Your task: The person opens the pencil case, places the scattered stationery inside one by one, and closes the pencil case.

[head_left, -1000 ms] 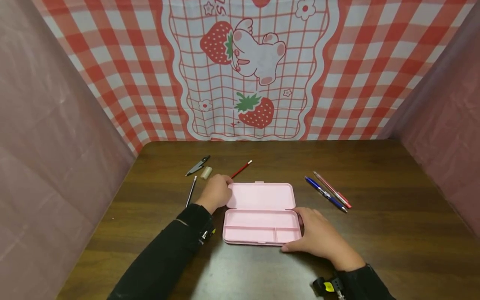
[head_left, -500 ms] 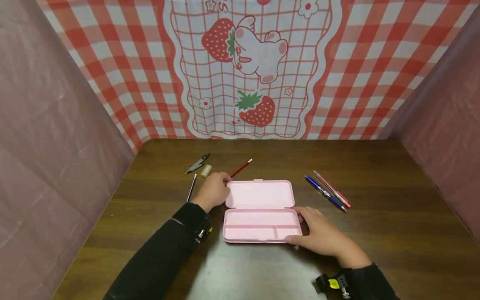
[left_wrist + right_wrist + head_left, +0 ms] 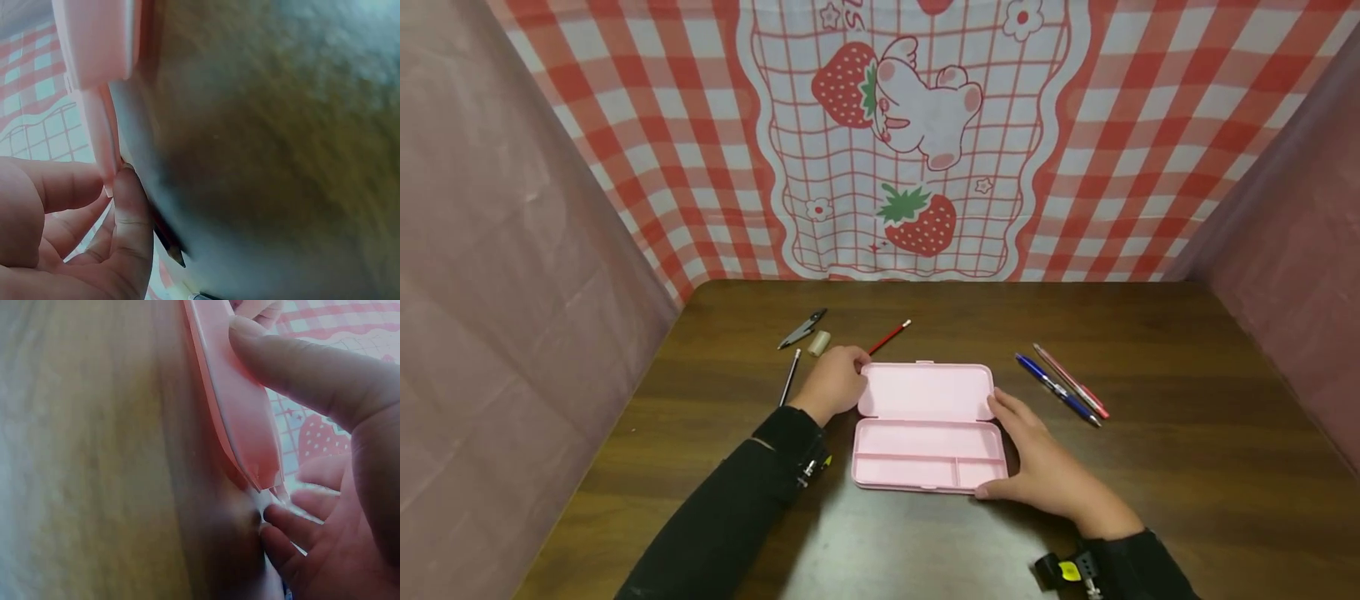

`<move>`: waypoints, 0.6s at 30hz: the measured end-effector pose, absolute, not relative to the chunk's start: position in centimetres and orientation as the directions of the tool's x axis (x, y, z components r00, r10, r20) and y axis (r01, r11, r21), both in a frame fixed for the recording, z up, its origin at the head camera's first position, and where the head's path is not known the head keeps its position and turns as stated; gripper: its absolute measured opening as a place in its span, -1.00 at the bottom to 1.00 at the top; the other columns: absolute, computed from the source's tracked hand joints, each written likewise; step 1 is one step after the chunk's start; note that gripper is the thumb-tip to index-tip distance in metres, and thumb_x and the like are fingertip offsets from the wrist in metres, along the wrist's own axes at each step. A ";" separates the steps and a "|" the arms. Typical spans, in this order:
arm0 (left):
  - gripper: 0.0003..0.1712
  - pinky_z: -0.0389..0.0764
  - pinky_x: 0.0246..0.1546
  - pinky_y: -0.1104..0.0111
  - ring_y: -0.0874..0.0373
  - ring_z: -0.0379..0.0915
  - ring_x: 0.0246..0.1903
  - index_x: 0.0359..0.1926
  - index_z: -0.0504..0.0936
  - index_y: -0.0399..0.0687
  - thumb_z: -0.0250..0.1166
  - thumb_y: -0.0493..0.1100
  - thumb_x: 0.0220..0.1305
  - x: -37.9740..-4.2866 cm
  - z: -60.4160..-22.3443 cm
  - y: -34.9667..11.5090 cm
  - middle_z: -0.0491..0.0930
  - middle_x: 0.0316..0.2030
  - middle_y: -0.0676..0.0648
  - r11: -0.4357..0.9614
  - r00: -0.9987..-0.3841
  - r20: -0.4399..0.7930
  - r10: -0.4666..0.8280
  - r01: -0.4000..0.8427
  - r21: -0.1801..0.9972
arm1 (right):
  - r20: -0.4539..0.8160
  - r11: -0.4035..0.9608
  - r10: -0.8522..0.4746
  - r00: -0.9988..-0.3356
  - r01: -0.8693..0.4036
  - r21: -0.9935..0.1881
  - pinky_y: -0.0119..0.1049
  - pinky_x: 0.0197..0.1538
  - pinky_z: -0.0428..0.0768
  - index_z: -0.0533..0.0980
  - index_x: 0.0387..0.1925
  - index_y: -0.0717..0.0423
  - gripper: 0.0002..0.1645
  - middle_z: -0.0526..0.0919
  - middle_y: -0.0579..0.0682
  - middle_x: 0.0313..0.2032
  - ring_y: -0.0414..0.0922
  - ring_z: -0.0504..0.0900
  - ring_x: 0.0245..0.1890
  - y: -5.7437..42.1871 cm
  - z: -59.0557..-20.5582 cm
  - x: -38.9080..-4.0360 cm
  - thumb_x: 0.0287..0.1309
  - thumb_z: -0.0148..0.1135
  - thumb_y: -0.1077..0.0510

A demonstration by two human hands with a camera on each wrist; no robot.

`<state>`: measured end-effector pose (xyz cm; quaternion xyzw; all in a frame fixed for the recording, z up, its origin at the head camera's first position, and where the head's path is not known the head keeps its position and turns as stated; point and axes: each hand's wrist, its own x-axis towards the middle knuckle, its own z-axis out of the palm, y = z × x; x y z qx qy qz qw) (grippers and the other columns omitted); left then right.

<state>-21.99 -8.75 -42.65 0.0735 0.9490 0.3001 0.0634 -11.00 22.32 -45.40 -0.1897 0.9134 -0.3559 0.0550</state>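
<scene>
A pink pencil case point(image 3: 904, 438) lies unfolded on the table, its lid point(image 3: 927, 392) laid back on the far side and its divided tray bare. At the lid's left edge, my left hand point(image 3: 831, 385) pinches the rim between thumb and fingers; the left wrist view shows this grip on the lid point(image 3: 103, 134) closely. My right hand point(image 3: 1041, 468) spans the right end, thumb at the near corner and fingertips beside the lid. In the right wrist view the thumb point(image 3: 300, 369) presses the case's wall point(image 3: 240, 403), while bent fingers lie past its end.
Behind the left hand lie a drawing compass point(image 3: 802, 328), an eraser point(image 3: 819, 343), a black pencil point(image 3: 790, 377) and a red pencil point(image 3: 889, 337). To the right are a blue pen point(image 3: 1057, 390) and a red pen point(image 3: 1072, 382). Checked cloth point(image 3: 685, 125) hangs behind the table.
My right hand's fingers have shifted from the right end of the tray up to the lid's right edge. The left hand keeps its pinch on the lid.
</scene>
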 end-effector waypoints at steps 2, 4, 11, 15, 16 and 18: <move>-0.67 0.56 0.01 0.13 -0.03 0.51 -0.14 0.05 0.69 -0.22 0.22 -0.36 0.29 -21.9 -42.7 -8.7 0.62 -0.17 -0.14 0.808 -0.980 -0.077 0.181 0.104 0.580 | 0.029 0.675 -0.399 -0.916 -0.316 -0.667 0.37 0.33 0.23 0.11 0.54 0.36 0.48 0.03 0.29 0.56 0.36 0.06 0.49 22.4 -45.4 -11.0 -0.20 0.69 -0.28; -0.68 0.55 0.00 0.13 -0.03 0.51 -0.15 0.04 0.69 -0.23 0.23 -0.35 0.29 -21.9 -42.7 -8.7 0.62 -0.18 -0.14 0.810 -0.980 -0.074 0.185 0.109 0.577 | 0.024 0.682 -0.404 -0.914 -0.319 -0.659 0.40 0.33 0.20 0.11 0.54 0.36 0.48 0.04 0.28 0.57 0.37 0.06 0.49 22.5 -45.4 -11.0 -0.19 0.67 -0.31; -0.69 0.56 -0.05 0.14 0.02 0.52 -0.16 0.10 0.67 -0.17 0.23 -0.21 0.39 -21.9 -42.3 -9.2 0.62 -0.15 -0.09 0.811 -0.972 -0.083 0.219 0.134 0.569 | 0.019 0.684 -0.401 -0.916 -0.313 -0.659 0.42 0.33 0.18 0.11 0.55 0.36 0.49 0.03 0.26 0.57 0.37 0.07 0.48 22.7 -45.3 -11.0 -0.19 0.66 -0.33; -0.69 0.56 -0.02 0.11 0.01 0.55 -0.12 0.11 0.66 -0.17 0.25 -0.17 0.42 -21.6 -41.5 -10.1 0.63 -0.11 -0.09 0.806 -0.976 -0.068 0.205 0.129 0.577 | 0.004 0.687 -0.405 -0.914 -0.307 -0.659 0.41 0.34 0.18 0.10 0.55 0.35 0.50 0.03 0.23 0.58 0.35 0.08 0.49 22.6 -45.4 -11.1 -0.18 0.63 -0.38; -0.69 0.56 -0.01 0.10 0.00 0.55 -0.12 0.10 0.66 -0.18 0.26 -0.16 0.42 -21.4 -41.3 -10.3 0.64 -0.11 -0.10 0.805 -0.977 -0.059 0.204 0.133 0.578 | 0.001 0.687 -0.405 -0.914 -0.306 -0.659 0.41 0.34 0.18 0.10 0.55 0.35 0.50 0.03 0.23 0.58 0.35 0.08 0.49 22.5 -45.4 -11.1 -0.18 0.63 -0.38; -0.69 0.56 -0.01 0.08 0.00 0.55 -0.12 0.09 0.66 -0.17 0.28 -0.14 0.42 -21.2 -41.0 -10.8 0.64 -0.11 -0.10 0.804 -0.976 -0.050 0.211 0.145 0.577 | -0.005 0.689 -0.403 -0.915 -0.300 -0.660 0.41 0.34 0.18 0.10 0.55 0.35 0.50 0.03 0.23 0.58 0.35 0.08 0.50 22.6 -45.5 -11.1 -0.18 0.63 -0.38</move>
